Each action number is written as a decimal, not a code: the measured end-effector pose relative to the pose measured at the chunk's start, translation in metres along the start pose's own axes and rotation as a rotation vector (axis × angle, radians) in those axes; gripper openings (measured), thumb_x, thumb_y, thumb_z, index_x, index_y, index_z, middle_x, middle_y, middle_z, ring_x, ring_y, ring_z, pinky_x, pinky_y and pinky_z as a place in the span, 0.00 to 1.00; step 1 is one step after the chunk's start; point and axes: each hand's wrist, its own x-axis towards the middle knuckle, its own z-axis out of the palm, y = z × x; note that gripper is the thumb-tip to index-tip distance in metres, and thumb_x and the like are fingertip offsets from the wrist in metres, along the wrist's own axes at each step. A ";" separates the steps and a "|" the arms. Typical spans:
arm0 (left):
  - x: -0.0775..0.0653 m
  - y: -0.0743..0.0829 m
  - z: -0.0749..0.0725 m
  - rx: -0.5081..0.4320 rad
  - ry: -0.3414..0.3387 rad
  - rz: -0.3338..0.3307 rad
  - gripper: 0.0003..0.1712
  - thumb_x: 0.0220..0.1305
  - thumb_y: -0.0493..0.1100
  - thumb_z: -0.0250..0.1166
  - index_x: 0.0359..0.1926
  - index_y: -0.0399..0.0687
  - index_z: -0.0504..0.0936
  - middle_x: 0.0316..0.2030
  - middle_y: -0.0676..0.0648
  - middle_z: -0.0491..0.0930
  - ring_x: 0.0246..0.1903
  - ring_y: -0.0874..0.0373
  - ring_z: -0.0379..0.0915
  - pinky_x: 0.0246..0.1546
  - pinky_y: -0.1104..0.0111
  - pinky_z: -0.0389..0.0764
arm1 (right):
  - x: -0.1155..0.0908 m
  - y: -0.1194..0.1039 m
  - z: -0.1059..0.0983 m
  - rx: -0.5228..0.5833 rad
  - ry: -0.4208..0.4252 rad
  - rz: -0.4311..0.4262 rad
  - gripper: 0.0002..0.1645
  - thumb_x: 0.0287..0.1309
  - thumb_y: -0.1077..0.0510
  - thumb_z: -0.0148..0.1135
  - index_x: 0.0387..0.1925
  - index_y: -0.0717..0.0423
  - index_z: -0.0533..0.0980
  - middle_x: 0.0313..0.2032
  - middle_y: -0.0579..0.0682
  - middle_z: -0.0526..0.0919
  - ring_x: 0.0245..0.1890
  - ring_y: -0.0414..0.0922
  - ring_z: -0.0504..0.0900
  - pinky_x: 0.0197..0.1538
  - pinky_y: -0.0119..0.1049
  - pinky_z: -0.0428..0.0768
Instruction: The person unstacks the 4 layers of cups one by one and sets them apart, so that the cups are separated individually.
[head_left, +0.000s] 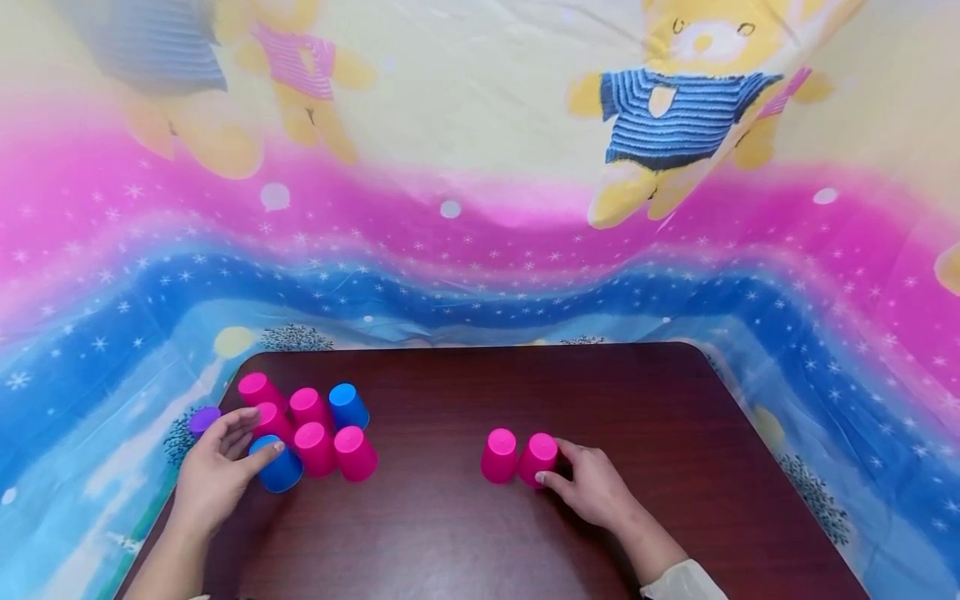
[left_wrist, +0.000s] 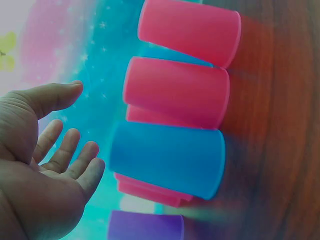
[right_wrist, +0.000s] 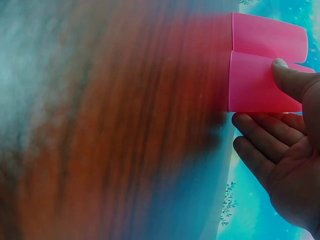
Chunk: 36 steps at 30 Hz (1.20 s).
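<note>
free: bare table (head_left: 435,533) between clusters | obstacles: cup cluster (head_left: 315,425) left; pink pair (head_left: 517,457) right

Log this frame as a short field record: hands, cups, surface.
left hand: fingers relaxed, touching the near blue cup in the left cluster
right hand: thumb and fingers on a pink cup, which stands against a second pink cup
cups: all upside down; one purple cup at the table edge
surface: dark wooden table
</note>
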 end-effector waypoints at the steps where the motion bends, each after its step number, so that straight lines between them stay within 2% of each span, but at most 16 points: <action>1: 0.000 0.003 0.001 -0.005 -0.004 0.008 0.44 0.64 0.50 0.76 0.73 0.39 0.65 0.69 0.36 0.71 0.68 0.34 0.67 0.50 0.86 0.74 | 0.000 0.000 0.000 -0.001 0.000 0.001 0.36 0.58 0.46 0.78 0.64 0.54 0.79 0.55 0.49 0.86 0.58 0.48 0.84 0.61 0.48 0.81; 7: -0.004 0.025 0.011 -0.038 -0.034 0.047 0.43 0.64 0.47 0.76 0.73 0.42 0.66 0.68 0.38 0.71 0.69 0.34 0.66 0.48 0.87 0.73 | 0.000 0.001 0.000 -0.004 0.000 0.005 0.36 0.58 0.46 0.77 0.65 0.55 0.79 0.55 0.50 0.86 0.58 0.48 0.84 0.61 0.49 0.81; 15: -0.010 0.043 0.042 -0.122 -0.133 0.149 0.40 0.60 0.43 0.78 0.69 0.39 0.71 0.66 0.37 0.73 0.69 0.36 0.68 0.56 0.82 0.72 | 0.000 0.001 -0.002 -0.004 -0.001 -0.005 0.36 0.58 0.46 0.78 0.64 0.54 0.79 0.55 0.49 0.86 0.58 0.47 0.84 0.61 0.48 0.81; 20: -0.009 0.051 0.060 -0.158 -0.199 0.138 0.40 0.60 0.45 0.79 0.70 0.42 0.71 0.66 0.38 0.74 0.69 0.38 0.68 0.58 0.74 0.75 | 0.002 0.001 -0.002 -0.004 -0.002 -0.023 0.36 0.58 0.46 0.77 0.65 0.54 0.79 0.55 0.48 0.86 0.57 0.47 0.84 0.60 0.48 0.81; 26: -0.008 0.056 0.082 -0.181 -0.277 0.128 0.42 0.58 0.46 0.80 0.70 0.45 0.71 0.68 0.39 0.73 0.71 0.37 0.67 0.58 0.57 0.80 | 0.001 0.000 -0.002 -0.005 -0.006 -0.027 0.36 0.58 0.46 0.78 0.64 0.55 0.79 0.55 0.49 0.86 0.57 0.48 0.84 0.61 0.47 0.81; 36: -0.009 0.064 0.122 -0.177 -0.353 0.128 0.40 0.52 0.46 0.83 0.65 0.53 0.75 0.65 0.43 0.77 0.68 0.36 0.70 0.58 0.45 0.80 | -0.001 0.000 -0.001 -0.006 0.011 -0.042 0.36 0.57 0.47 0.78 0.64 0.57 0.79 0.54 0.51 0.87 0.57 0.48 0.85 0.60 0.47 0.81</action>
